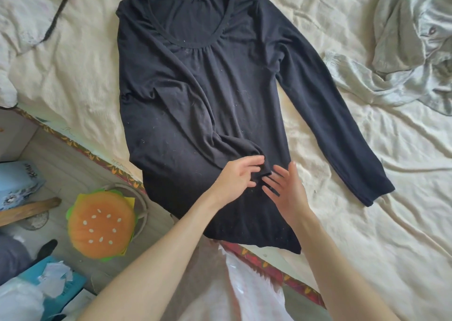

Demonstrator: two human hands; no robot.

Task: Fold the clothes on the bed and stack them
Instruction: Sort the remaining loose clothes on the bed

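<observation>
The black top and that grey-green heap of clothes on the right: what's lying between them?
In the head view, only bare, wrinkled cream bedsheet lies between the black top's outstretched sleeve and the grey-green heap.

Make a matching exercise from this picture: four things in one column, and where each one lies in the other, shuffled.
Things:
1. black top
2. grey-green garment
3. burger-shaped cushion
4. left sleeve cuff

Places:
A. on the floor beside the bed
B. crumpled at the bed's far right
C. spread flat in the middle of the bed
D. folded across the top's body, at the hands

Pairs: 1-C, 2-B, 3-A, 4-D
</observation>
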